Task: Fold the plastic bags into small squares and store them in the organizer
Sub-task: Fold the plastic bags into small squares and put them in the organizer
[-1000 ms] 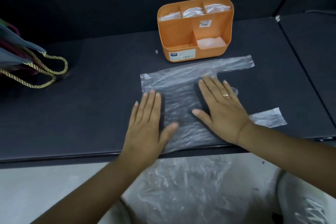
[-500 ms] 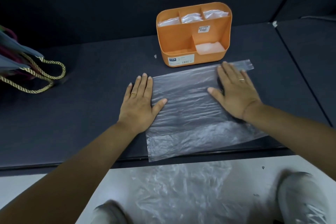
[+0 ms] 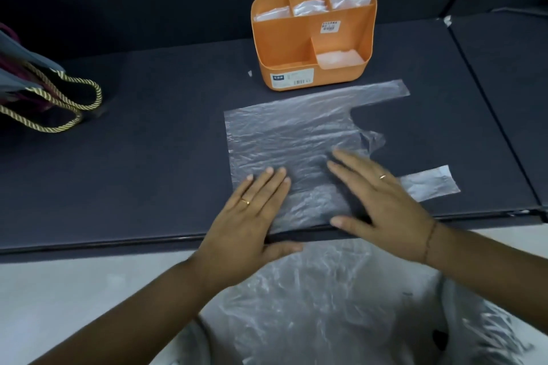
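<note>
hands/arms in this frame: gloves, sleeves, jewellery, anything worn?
No gloves, and no sleeves in view on the forearms. The left hand wears a gold ring. The right hand wears a second gold ring and a thin dark wrist cord.

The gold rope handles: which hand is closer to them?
Left. The left hand rests flat on the plastic bag's near left corner, well to the right of the gold rope handles. The right hand presses the bag even farther right.
</note>
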`<state>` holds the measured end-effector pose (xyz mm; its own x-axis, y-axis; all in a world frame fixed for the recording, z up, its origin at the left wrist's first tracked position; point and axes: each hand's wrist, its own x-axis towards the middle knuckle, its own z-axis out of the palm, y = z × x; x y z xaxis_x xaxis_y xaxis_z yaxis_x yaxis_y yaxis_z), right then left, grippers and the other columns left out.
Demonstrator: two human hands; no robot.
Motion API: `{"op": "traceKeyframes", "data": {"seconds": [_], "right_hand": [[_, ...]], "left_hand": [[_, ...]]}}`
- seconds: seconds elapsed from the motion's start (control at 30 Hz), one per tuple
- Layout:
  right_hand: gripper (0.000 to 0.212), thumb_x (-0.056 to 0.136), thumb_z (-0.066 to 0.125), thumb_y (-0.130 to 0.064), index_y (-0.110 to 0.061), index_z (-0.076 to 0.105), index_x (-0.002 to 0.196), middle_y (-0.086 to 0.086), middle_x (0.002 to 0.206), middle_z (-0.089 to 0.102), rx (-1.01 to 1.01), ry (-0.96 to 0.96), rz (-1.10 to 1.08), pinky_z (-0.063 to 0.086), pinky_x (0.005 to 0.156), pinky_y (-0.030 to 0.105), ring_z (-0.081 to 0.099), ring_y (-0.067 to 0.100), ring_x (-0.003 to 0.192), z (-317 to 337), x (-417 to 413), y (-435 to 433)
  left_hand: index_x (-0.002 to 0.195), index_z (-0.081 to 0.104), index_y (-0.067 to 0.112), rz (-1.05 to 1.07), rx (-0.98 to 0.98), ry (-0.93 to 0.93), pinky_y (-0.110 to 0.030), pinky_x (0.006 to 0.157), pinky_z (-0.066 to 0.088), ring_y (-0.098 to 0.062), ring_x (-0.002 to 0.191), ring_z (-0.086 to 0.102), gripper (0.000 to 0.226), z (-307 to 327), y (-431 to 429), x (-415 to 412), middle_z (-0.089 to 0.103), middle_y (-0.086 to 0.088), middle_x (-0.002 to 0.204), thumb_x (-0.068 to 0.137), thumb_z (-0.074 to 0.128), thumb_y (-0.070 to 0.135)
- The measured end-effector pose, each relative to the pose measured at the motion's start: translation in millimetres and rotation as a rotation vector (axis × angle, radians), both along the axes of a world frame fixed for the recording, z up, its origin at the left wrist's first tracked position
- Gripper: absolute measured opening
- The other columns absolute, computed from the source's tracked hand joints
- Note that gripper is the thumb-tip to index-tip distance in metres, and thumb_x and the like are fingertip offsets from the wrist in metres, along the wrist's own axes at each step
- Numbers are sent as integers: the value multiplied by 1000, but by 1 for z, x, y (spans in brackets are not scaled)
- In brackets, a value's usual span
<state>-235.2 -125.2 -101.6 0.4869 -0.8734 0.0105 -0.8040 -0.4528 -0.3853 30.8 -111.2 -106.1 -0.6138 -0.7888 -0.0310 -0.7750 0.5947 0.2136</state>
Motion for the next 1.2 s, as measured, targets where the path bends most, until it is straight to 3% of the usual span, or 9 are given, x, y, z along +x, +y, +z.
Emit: {"op": "traceKeyframes", "data": {"seconds": [0.27, 0.5, 0.6, 0.77, 0.9, 0.97, 1.0, 1.1, 1.2], "right_hand": [[87, 92, 21, -72, -8, 23, 152, 6, 161, 16, -33, 211, 66, 9, 119, 39, 12, 19, 149, -14, 2, 26], [81, 91, 29, -62, -9, 24, 152, 7, 160, 20, -48, 226, 42, 11, 118, 39, 18, 20, 147, -15, 3, 40], [74, 90, 35, -55, -9, 33, 149, 9, 155, 32, -65, 176, 17, 16, 116, 40, 28, 23, 142, -12, 7, 39], [58, 86, 49, -47, -12, 59, 130, 6, 139, 54, -100, 18, -12, 43, 101, 42, 57, 27, 119, -1, 3, 37], [18, 81, 70, -17, -11, 74, 98, 5, 115, 69, -165, -92, -137, 51, 84, 32, 69, 28, 94, 15, -18, 37], [9, 83, 69, -18, -12, 73, 89, 3, 106, 71, -153, -95, -214, 50, 79, 27, 70, 26, 85, 23, -33, 37], [18, 86, 62, -27, -13, 73, 87, 1, 103, 71, -121, -101, -236, 48, 78, 22, 69, 21, 84, 27, -41, 36], [36, 84, 50, -44, -15, 72, 84, -12, 90, 69, 3, -184, -251, 36, 80, -1, 60, -1, 85, 40, -58, 32], [9, 86, 69, -31, -27, 70, 78, -26, 81, 67, 151, -329, -345, 33, 77, -5, 57, -19, 80, 49, -70, 17]], "left_hand": [[149, 38, 8, 114, -81, -12, -37, 120, 19, -19, 146, 28, 66, -13, 29, 26, 33, -7, 157, 97, 44, 47], [140, 52, 7, 80, -68, 27, -38, 115, 27, -23, 137, 45, 47, -6, 40, 31, 49, -8, 147, 99, 40, 27], [136, 56, 9, 83, -48, 77, -34, 114, 29, -20, 132, 50, 45, 4, 42, 31, 55, -6, 141, 101, 37, 29], [133, 60, 23, 221, 102, 302, -24, 119, 17, -3, 139, 35, 53, 19, 40, 37, 54, 13, 138, 101, 29, 52], [118, 70, 29, 334, 231, 450, -12, 115, 17, 11, 132, 37, 35, 30, 28, 41, 60, 28, 121, 95, 51, 47], [108, 70, 38, 406, 355, 487, -1, 104, 23, 23, 120, 38, 16, 38, 22, 42, 55, 38, 111, 96, 63, 31], [102, 70, 41, 440, 417, 522, 3, 97, 27, 27, 113, 42, 19, 41, 19, 43, 55, 40, 106, 94, 64, 24], [91, 74, 36, 542, 551, 668, -1, 82, 40, 16, 96, 61, 18, 51, 7, 46, 70, 30, 92, 90, 67, 19], [90, 77, 25, 656, 579, 805, -8, 79, 47, 3, 90, 68, 10, 59, -7, 45, 76, 14, 91, 86, 71, 19]]}}
